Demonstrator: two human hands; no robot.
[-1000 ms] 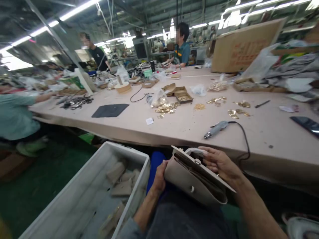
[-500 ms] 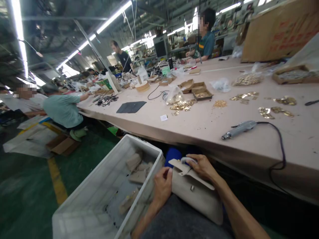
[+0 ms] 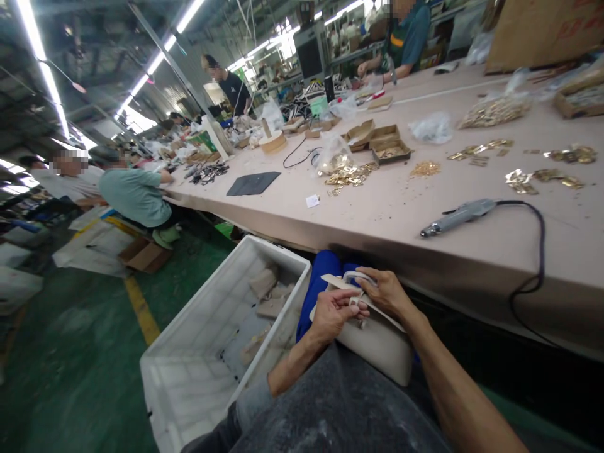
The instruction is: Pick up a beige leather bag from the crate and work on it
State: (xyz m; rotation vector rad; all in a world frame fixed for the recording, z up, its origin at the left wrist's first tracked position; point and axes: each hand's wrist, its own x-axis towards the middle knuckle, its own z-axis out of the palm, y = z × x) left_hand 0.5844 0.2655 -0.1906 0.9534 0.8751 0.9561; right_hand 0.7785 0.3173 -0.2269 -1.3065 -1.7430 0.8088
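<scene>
A beige handbag with a flap and a pale top handle rests on my lap. My right hand is closed on the handle and the top edge of the flap. My left hand lies across the front of the bag, its thumb and fingers pinched at the flap's edge by the small metal clasp. The fingers partly cover the clasp, so its exact state is hidden.
A white plastic bin with several beige pieces stands at my left. On the table lie a grey electric screwdriver with a cable, gold metal parts, open small boxes and a dark mat. Co-workers sit and stand beyond.
My left hand has moved right, from the bag's left edge onto the flap front near the clasp. My right hand stays at the handle. The view has shifted.
</scene>
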